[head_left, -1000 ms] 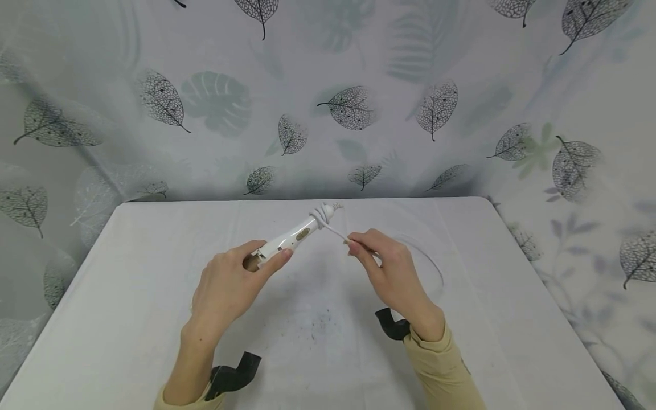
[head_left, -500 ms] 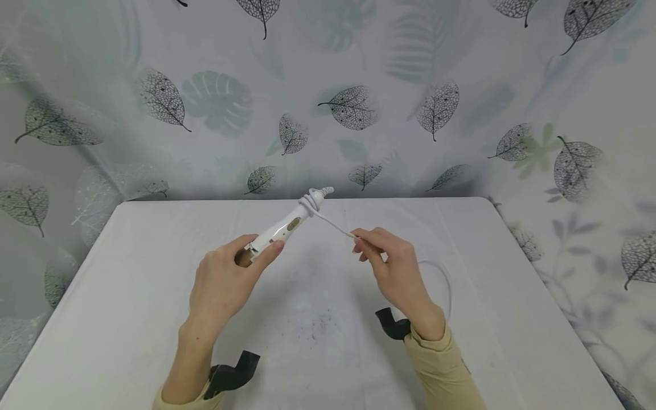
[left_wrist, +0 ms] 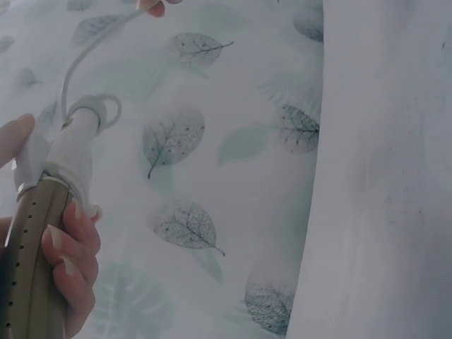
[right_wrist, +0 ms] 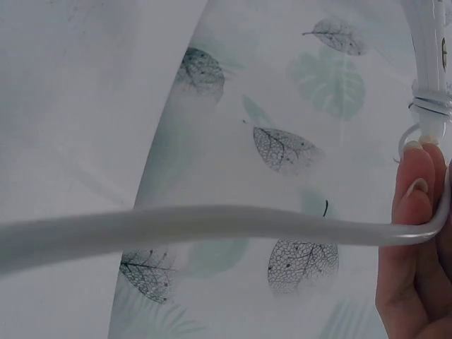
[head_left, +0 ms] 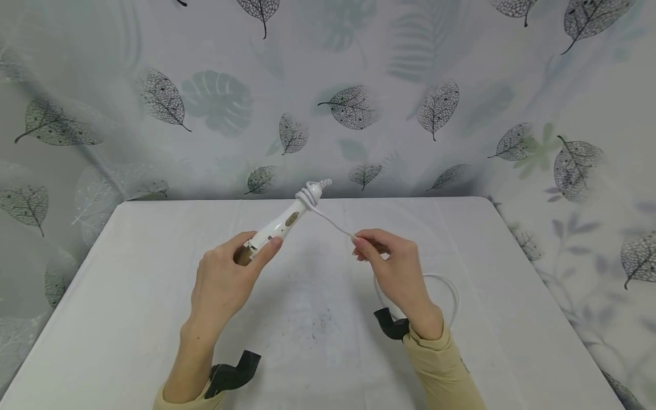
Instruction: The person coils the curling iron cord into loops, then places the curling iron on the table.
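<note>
Gripped and pinched above the table (head_left: 128, 256)

Grips the wand (head_left: 279, 229) in the left hand (head_left: 222, 279), with fingers curled round its brown barrel (left_wrist: 35, 261). Pinches the white cord (right_wrist: 212, 224) between thumb and fingers of the right hand (head_left: 397, 267). Holds the wand tilted over the table, cord end upward and toward the right. Shows several turns of cord round the narrow end of the handle (left_wrist: 74, 152), then a slanting length down to the pinch. Leaves the rest in a loose loop beside the right hand. Wears tan sleeves (head_left: 443, 370) and black brackets (head_left: 233, 373).
</note>
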Motion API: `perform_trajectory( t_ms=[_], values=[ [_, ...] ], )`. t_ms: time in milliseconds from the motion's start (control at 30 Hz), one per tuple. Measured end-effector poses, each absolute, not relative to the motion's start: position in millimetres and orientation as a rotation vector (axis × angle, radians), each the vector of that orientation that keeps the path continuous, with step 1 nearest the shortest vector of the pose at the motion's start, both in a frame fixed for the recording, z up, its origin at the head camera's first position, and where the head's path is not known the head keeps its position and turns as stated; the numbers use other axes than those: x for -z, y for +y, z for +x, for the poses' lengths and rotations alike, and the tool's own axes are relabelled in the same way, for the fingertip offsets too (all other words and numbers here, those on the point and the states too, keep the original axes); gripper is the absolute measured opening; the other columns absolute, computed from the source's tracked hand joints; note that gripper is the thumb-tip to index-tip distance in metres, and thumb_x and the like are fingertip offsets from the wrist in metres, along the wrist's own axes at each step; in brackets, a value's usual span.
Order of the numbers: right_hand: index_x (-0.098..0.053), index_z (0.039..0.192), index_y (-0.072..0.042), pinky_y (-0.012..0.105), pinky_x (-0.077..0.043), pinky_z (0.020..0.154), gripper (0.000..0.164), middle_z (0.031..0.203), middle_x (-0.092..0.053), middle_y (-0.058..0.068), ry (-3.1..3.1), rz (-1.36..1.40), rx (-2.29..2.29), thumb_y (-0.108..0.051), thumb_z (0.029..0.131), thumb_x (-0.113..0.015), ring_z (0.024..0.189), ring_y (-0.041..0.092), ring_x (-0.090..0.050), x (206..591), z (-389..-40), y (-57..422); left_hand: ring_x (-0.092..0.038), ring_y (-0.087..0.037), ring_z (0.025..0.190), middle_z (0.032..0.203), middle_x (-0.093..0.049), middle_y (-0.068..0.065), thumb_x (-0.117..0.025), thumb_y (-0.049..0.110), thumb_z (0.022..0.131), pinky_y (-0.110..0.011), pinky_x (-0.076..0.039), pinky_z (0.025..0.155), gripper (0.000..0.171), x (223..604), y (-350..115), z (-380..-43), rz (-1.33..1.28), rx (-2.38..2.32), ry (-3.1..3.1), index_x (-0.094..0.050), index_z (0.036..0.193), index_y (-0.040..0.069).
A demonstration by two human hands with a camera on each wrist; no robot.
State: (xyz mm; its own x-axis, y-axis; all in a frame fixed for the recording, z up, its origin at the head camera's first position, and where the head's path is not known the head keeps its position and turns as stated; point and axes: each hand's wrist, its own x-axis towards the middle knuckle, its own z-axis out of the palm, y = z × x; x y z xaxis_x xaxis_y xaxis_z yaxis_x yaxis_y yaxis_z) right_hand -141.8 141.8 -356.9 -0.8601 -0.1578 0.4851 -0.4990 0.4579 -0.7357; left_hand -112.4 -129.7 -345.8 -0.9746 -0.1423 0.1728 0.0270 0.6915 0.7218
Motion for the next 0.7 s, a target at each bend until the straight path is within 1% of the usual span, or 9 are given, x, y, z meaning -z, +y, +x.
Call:
perform_trajectory(
  t_ms=[100,233,533,700],
  values=[
    [-0.076,0.100,-0.006,0.024,-0.055,0.069,0.010,0.081,-0.073,0.000,-2.380,0.600,-1.363,-0.005,0.092,-0.071,0.071,0.012,-0.068,356.2,-141.6,142.2,-0.037,-0.013,0.057,0.061,-0.040,0.003,-0.062,0.065,0.089,-0.028,-0.028,0.051,0.049,346.7,-129.0,-112.3,0.054,1.125,-2.636,-0.071,0.114,0.024],
    [-0.077,0.102,-0.004,0.025,-0.055,0.067,0.014,0.082,-0.072,0.002,-2.407,0.628,-1.328,-0.002,0.090,-0.072,0.072,0.012,-0.068,355.1,-141.0,142.9,-0.031,-0.009,0.053,0.059,-0.036,0.005,-0.068,0.056,0.090,-0.027,-0.025,0.048,0.041,348.2,-128.3,-112.8,-0.042,1.075,-2.563,-0.072,0.111,0.021],
    [-0.077,0.107,-0.003,0.025,-0.053,0.062,0.017,0.084,-0.073,0.003,-2.478,0.647,-1.288,-0.004,0.090,-0.072,0.072,0.014,-0.069,353.8,-140.3,144.5,-0.032,-0.007,0.049,0.057,-0.037,0.007,-0.076,0.041,0.088,-0.024,-0.026,0.045,0.031,350.4,-127.5,-111.9,-0.242,1.073,-2.492,-0.071,0.108,0.018],
    [-0.077,0.108,-0.002,0.025,-0.050,0.060,0.018,0.085,-0.073,0.003,-2.482,0.663,-1.293,-0.004,0.091,-0.071,0.072,0.013,-0.068,354.5,-139.4,144.3,-0.036,-0.006,0.050,0.058,-0.040,0.008,-0.076,0.039,0.088,-0.024,-0.029,0.046,0.028,350.0,-127.5,-110.3,-0.307,1.116,-2.500,-0.071,0.109,0.021]
  ],
)
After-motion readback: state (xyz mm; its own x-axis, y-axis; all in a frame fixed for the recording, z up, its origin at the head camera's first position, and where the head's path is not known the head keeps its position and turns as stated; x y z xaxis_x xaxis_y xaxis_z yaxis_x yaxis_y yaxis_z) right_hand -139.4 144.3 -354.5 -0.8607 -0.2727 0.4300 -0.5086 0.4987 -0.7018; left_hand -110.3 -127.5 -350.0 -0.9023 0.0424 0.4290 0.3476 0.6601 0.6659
